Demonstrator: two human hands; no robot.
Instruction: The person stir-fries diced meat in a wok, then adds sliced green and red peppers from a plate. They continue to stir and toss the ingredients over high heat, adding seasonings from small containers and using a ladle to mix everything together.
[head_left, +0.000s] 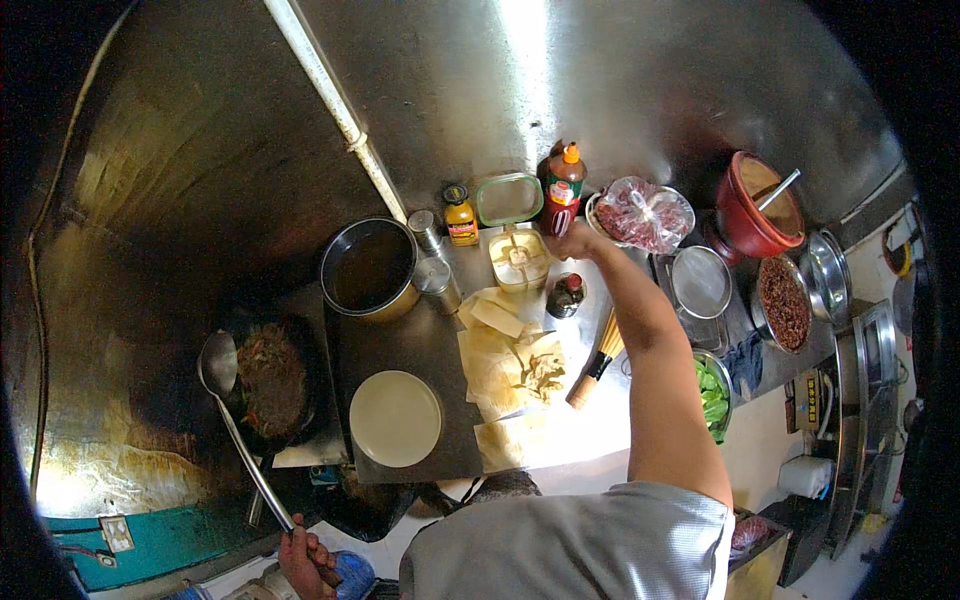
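At the lower left my left hand (306, 559) grips the long handle of a metal ladle (219, 364). The ladle's bowl lies over the edge of a dark wok (296, 360) holding dark cooked food (268, 379). My right arm reaches across the steel counter. My right hand (574, 244), its fingers curled and partly hidden, is beside a divided square container (519, 259) with pale contents, just below a red sauce bottle (564, 187) with an orange cap. Whether it holds anything is unclear. A small dark bottle with a red cap (567, 295) stands in front of it.
A deep pot (369, 268) of dark liquid, metal shakers (436, 281) and a yellow jar (460, 216) stand left. A plate (395, 418), brown paper (499, 367) and bamboo brush (598, 364) lie nearer. Bagged meat (643, 215), a strainer (701, 281), bowls and a red pot (756, 206) stand right.
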